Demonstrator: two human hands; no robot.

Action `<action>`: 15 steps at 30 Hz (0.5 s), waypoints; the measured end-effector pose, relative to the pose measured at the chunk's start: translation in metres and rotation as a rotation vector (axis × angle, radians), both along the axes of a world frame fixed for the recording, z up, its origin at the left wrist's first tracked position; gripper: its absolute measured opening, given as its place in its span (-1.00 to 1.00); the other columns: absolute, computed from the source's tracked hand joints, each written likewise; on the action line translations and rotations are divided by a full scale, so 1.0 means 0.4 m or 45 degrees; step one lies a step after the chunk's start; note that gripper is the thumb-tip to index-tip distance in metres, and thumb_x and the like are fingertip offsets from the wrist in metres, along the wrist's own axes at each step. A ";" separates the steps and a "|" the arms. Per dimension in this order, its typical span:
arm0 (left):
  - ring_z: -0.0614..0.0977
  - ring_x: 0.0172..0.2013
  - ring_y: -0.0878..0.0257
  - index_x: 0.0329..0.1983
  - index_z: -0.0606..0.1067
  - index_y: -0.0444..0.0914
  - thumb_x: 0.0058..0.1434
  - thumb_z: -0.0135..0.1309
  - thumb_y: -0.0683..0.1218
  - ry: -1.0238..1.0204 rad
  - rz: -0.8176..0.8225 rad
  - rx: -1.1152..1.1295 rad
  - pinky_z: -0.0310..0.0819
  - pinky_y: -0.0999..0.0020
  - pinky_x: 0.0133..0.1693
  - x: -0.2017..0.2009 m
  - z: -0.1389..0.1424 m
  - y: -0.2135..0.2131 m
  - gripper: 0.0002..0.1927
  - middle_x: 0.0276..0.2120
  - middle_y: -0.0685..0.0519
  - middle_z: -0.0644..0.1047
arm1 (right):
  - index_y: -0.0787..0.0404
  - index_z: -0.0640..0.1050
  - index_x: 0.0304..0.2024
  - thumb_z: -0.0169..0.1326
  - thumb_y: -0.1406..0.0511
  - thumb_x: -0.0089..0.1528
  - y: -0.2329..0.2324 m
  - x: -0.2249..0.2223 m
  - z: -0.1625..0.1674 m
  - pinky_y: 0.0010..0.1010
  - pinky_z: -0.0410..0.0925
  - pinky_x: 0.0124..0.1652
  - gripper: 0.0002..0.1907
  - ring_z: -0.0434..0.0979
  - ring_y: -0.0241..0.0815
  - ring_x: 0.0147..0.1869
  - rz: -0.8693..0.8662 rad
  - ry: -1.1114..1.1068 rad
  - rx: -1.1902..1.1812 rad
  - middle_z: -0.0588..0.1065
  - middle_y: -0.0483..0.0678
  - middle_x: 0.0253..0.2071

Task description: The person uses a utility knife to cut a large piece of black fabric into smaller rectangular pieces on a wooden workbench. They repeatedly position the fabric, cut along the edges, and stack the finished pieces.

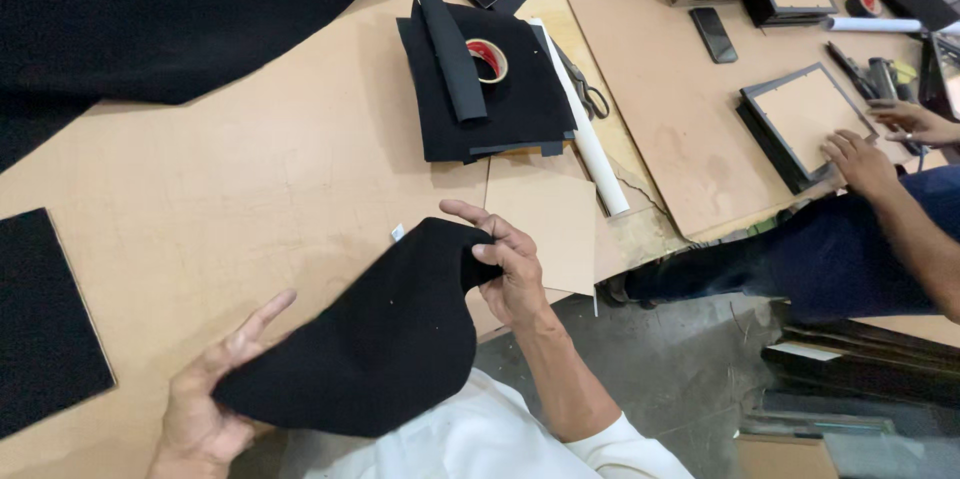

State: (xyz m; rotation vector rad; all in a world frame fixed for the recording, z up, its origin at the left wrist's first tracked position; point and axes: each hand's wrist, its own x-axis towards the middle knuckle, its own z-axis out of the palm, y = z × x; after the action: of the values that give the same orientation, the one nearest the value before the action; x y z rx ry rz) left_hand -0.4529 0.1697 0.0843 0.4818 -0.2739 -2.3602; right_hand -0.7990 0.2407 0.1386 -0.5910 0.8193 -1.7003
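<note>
I hold the black felt-like fabric piece stretched between both hands, above the near edge of the light brown table. Its long axis runs from 7 o'clock to 1 o'clock. My right hand has its grip pinched together on the upper corner at 1 o'clock. My left hand clamps the lower end at 7 o'clock, with the forefinger spread out. Both hands touch the fabric, neither is nearer.

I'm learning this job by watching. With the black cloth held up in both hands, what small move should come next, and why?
Probably lower the cloth flat onto the table: the left hand and right hand hold it bunched and curved in the air, and bare tabletop lies just ahead.
</note>
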 end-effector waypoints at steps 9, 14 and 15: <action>0.65 -0.27 0.17 0.49 -0.05 -0.41 0.29 0.17 -0.28 -0.404 0.359 0.153 0.45 0.17 0.05 -0.059 -0.133 0.092 -0.17 -0.34 0.06 0.58 | 0.35 0.43 -0.37 -0.05 0.53 0.13 -0.048 -0.050 -0.019 -0.22 0.45 0.22 -0.94 0.54 0.00 0.21 -0.056 0.052 -0.071 0.36 0.38 0.29; 0.66 -0.30 0.28 0.47 0.03 -0.32 0.17 0.14 -0.33 -0.640 0.187 0.131 0.48 0.34 -0.09 -0.183 -0.036 0.146 -0.16 -0.30 0.05 0.63 | 0.35 0.43 -0.37 -0.02 0.54 0.15 -0.051 -0.075 -0.057 -0.24 0.43 0.18 -0.94 0.52 -0.01 0.15 -0.064 0.083 -0.015 0.41 0.38 0.29; 0.66 -0.31 0.31 0.47 0.05 -0.30 0.15 0.14 -0.34 -0.713 0.249 0.061 0.48 0.38 -0.12 -0.201 -0.003 0.130 -0.15 -0.30 0.04 0.63 | 0.35 0.44 -0.35 0.00 0.54 0.18 -0.048 -0.084 -0.065 -0.25 0.43 0.13 -0.95 0.52 -0.03 0.11 -0.041 0.092 0.004 0.43 0.37 0.30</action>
State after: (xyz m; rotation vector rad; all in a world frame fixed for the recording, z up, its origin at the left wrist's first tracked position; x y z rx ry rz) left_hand -0.5332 0.2218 0.0829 1.1387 -0.4030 -2.0051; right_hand -0.8327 0.2214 0.1125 -0.6433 0.8870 -1.7145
